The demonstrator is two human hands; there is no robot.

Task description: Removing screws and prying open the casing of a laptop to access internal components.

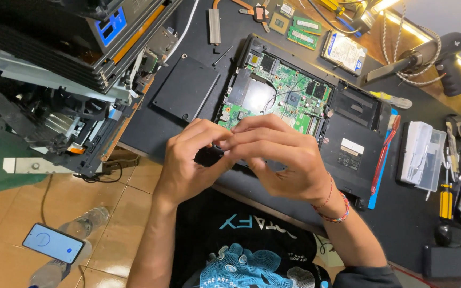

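Black table (198,32) above tiled floor (129,213) | opened laptop (294,101) | left hand (188,160), right hand (284,160) fingertips pinched together, held item too small to tell

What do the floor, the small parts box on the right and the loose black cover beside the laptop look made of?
Floor: glazed tan tile, by its sheen and grout lines. Parts box: clear, slightly frosted plastic, probably; contents show through. Cover: matte black, likely moulded plastic, with screw holes at its corners.

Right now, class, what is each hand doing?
Left hand: fingers pinched together, contents cannot be told.
Right hand: fingers curled against the left, contents cannot be told.
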